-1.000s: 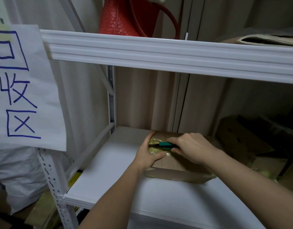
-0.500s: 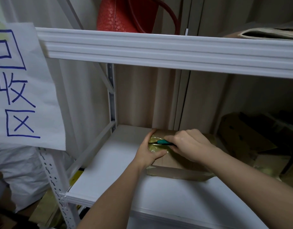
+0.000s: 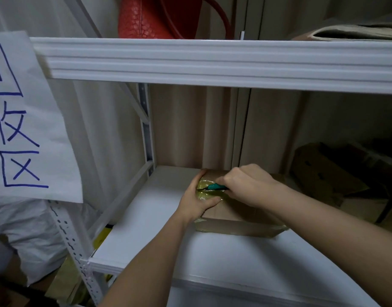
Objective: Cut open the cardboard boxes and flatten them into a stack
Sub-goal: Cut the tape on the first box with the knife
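- Left hand [image 3: 196, 201] clamps the left end of the flat brown cardboard box [image 3: 235, 214] on the white shelf [image 3: 159, 235], fingers curled over its yellowish tape [image 3: 209, 194].
- Right hand [image 3: 246, 185], above the box top, grips a teal-handled cutter [image 3: 216, 186], blade on the tape.
- Judgement: seam cut barely begun; box still sealed, not flattened.
- Right of the box: dark cardboard pile [image 3: 328, 178]; can't tell whether it's flattened.

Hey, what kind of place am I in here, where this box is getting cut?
Likely a storeroom or recycling corner: white metal shelving, a handwritten sign hung on it, and flattened cardboard piled at the right beside the taped box.
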